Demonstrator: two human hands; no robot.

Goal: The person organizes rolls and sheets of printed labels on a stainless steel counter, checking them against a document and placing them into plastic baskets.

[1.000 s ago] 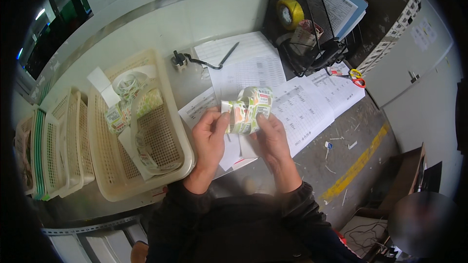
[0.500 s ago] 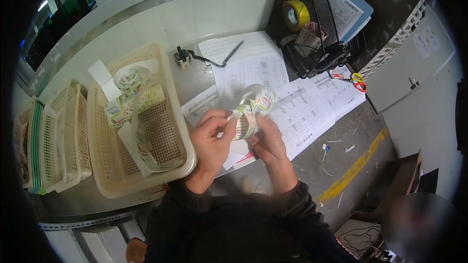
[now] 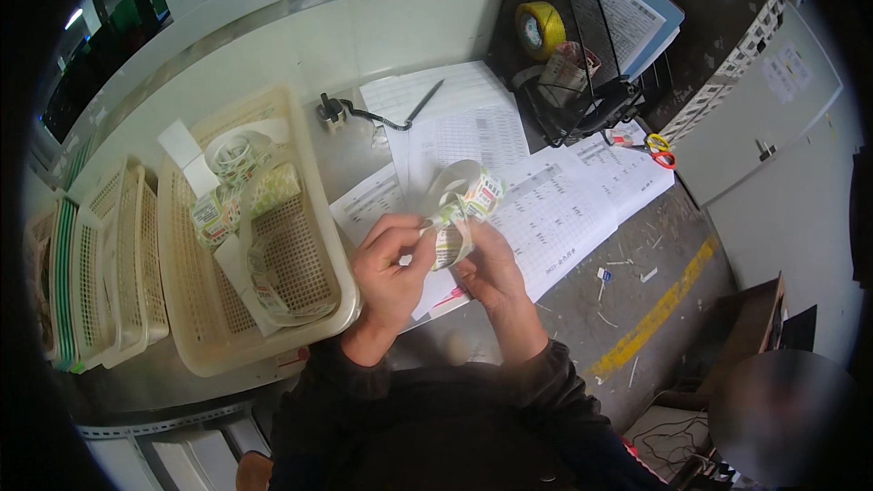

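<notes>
My left hand [image 3: 393, 262] pinches a looped strip of printed labels [image 3: 475, 195], white with green and orange print, over the papers at the table's front edge. My right hand [image 3: 496, 268] grips the lower right part of the same strip. Loops of it stand up above my fingers. To the left, a cream plastic basket [image 3: 195, 355] holds more label rolls [image 3: 241, 153] and a loose curled strip [image 3: 264, 295]. Printed sheets [image 3: 555, 209] lie beneath and behind my hands.
A pen [image 3: 425, 100] on a coiled cord lies on the sheets. Behind, a black mesh rack [image 3: 591, 18] holds a yellow tape roll [image 3: 540, 29] and a blue clipboard [image 3: 675, 23]. Scissors [image 3: 661, 151] lie at the right edge. Narrower baskets [image 3: 114, 264] stand far left.
The whole view has shifted slightly. Both hands keep their hold on the label strip, and its upper loop has opened a little wider.
</notes>
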